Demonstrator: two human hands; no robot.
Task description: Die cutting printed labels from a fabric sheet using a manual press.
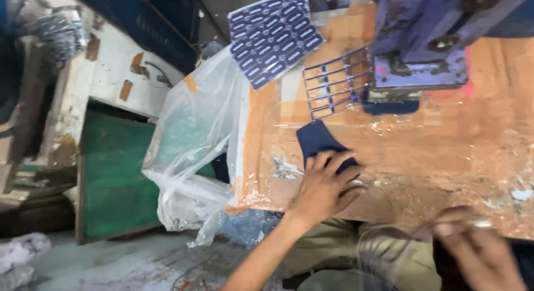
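My left hand (325, 185) lies palm down with its fingers spread on a dark blue flat piece (316, 139), which rests on the taped wooden table (445, 141). My right hand (478, 252) is at the lower right near the table's front edge. It is blurred by motion, and I cannot tell whether it holds anything. A faint, blurred lattice shape (389, 249) shows to its left over my lap.
A blue press machine (423, 40) stands at the back of the table. A blue lattice frame (331, 82) leans beside it, and a dark blue sheet with oval cut-outs (272, 35) lies further left. A clear plastic bag (194, 141) hangs off the table's left edge beside a green panel (117, 174).
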